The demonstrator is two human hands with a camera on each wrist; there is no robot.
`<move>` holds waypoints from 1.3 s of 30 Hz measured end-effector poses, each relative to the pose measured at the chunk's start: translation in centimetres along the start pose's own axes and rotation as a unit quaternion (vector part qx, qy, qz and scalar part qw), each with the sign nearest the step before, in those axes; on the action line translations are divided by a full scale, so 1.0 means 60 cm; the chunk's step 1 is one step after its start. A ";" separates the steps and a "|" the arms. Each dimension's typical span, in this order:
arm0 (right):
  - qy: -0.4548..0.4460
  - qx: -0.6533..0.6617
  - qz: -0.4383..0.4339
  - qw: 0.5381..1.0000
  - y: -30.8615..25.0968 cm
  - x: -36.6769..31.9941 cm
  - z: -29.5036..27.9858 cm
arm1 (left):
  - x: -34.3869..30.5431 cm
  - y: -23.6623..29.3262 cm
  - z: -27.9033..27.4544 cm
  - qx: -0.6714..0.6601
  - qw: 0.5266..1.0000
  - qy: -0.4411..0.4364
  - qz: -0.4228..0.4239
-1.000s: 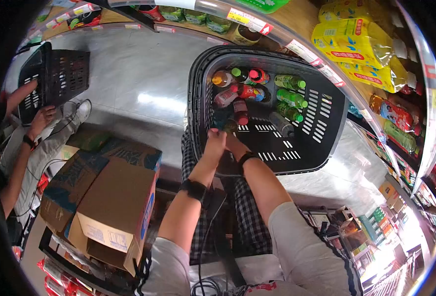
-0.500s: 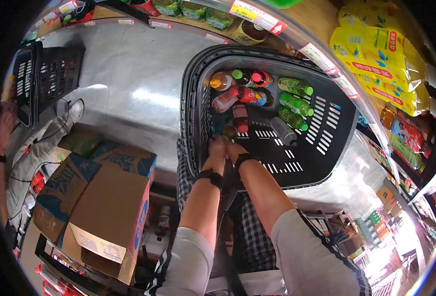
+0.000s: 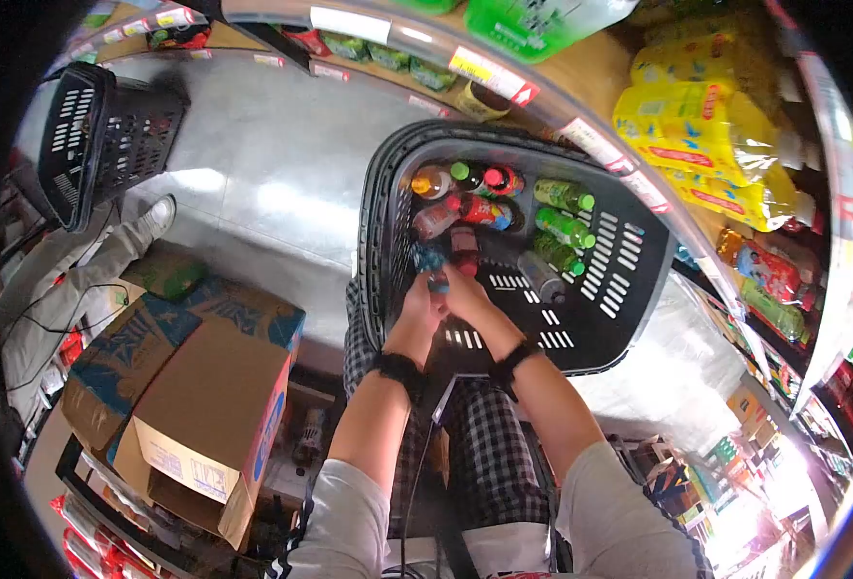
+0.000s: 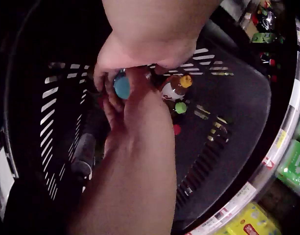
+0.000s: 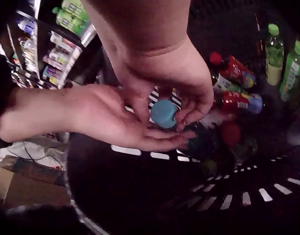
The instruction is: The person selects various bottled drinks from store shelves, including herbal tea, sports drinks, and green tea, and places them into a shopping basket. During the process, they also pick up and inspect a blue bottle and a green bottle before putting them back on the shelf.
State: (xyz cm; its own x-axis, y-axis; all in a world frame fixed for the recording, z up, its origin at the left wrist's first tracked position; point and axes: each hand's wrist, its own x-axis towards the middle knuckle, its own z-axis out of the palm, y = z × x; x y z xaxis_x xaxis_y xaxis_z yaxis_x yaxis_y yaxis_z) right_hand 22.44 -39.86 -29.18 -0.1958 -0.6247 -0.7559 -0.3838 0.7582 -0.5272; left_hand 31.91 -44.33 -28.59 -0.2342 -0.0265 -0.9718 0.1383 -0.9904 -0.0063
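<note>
Both my hands are inside the near left end of a black shopping basket (image 3: 639, 333), around one bottle. A light blue cap (image 5: 164, 113) points back at me, and the bottle's blue label (image 3: 429, 256) shows just past the fingers. My right hand (image 3: 463, 292) has its thumb and fingers on either side of the cap. My left hand (image 3: 419, 307) holds the bottle from the other side, its fingers (image 5: 162, 140) passing under the cap; much of the bottle is hidden. Close by lie a pink-red bottle (image 3: 464, 246) and a clear bottle (image 3: 540, 277).
Green-capped bottles (image 3: 564, 227) lie deeper in the basket, with orange-, red- and green-capped ones at the far left. A shelf with yellow packs (image 3: 682, 125) curves along the right. An opened cardboard box (image 3: 205, 405) stands at left, another basket (image 3: 108, 145) beyond it.
The light blue cap and blue label now show between my hands, where they were mostly covered before. The other person's arms at far left have left the view.
</note>
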 end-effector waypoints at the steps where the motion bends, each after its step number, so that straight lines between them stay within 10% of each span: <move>1: 0.011 -0.014 -0.008 1.000 -0.021 -0.034 -0.024 | -0.023 0.005 0.013 -0.029 0.999 -0.026 0.007; 5: 0.103 -0.014 -0.101 0.989 -0.113 -0.200 -0.116 | -0.159 0.034 0.072 -0.077 0.993 -0.024 -0.086; 11: 0.216 0.036 -0.250 0.943 -0.273 -0.494 -0.265 | -0.361 0.039 0.106 0.092 0.960 -0.249 -0.093; 13: 0.246 0.052 -0.301 0.920 -0.320 -0.594 -0.302 | -0.460 0.040 0.131 0.114 0.971 -0.208 -0.033; 18: 0.263 0.098 -0.395 0.875 -0.410 -0.833 -0.379 | -0.660 0.032 0.158 0.057 0.899 -0.430 0.066; 25: 0.340 0.457 -0.450 0.687 -0.436 -0.978 -0.434 | -1.001 0.000 0.129 0.197 0.803 -0.531 0.187; 33: 0.245 0.398 -0.450 0.761 -0.493 -1.037 -0.495 | -1.172 -0.037 0.146 0.336 0.722 -0.466 0.386; 39: 0.185 0.373 -0.440 0.796 -0.568 -1.041 -0.498 | -1.162 0.030 0.166 0.347 0.548 -0.394 0.652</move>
State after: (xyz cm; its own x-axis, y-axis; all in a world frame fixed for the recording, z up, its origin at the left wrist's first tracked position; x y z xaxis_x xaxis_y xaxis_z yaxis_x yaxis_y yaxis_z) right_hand 20.80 -32.26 47.57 -0.4522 -0.8830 0.1257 0.0963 -0.1884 -0.9774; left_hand 38.90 -45.65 41.49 -0.7520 -0.5519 0.3605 0.3469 0.1337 0.9283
